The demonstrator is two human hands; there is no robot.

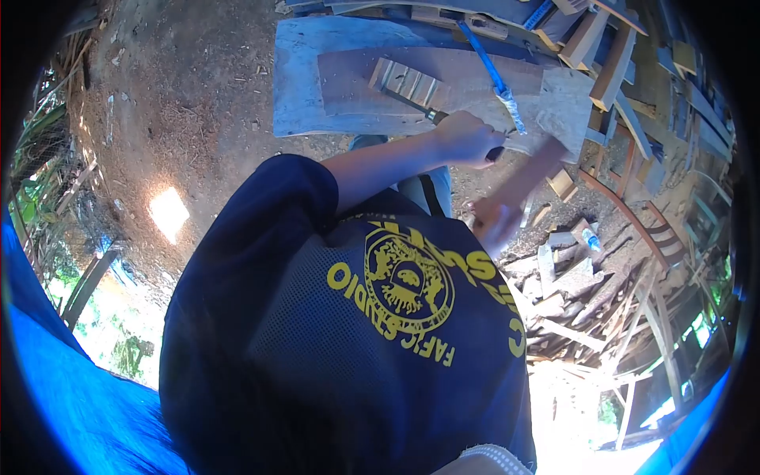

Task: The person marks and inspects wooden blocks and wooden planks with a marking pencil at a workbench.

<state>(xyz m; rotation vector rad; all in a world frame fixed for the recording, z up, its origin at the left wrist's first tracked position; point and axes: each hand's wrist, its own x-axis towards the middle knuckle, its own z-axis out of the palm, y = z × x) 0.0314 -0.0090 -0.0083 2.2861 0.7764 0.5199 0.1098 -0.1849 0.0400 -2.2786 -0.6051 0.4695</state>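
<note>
My left hand [469, 139] is closed round the handle of a chisel [413, 103], its dark handle end showing past the fist. The chisel's blade reaches up and left along the edge of a pale wooden block [408, 82] with several crosswise grooves, which lies on a brown board. To the right and lower, my right hand [495, 222] is blurred by motion and grips a flat wooden stick [529, 172] pointing up and right. The stick is smeared too, and its far end lies near the bench's right edge.
The board rests on a bluish plank bench [297, 103]. A blue bar [483, 59] with a wrapped end lies across it. Timber offcuts [606, 67] crowd the right, with a curved wooden frame [633, 214] and scrap wood [574, 281] below. Bare ground [174, 95] spreads left.
</note>
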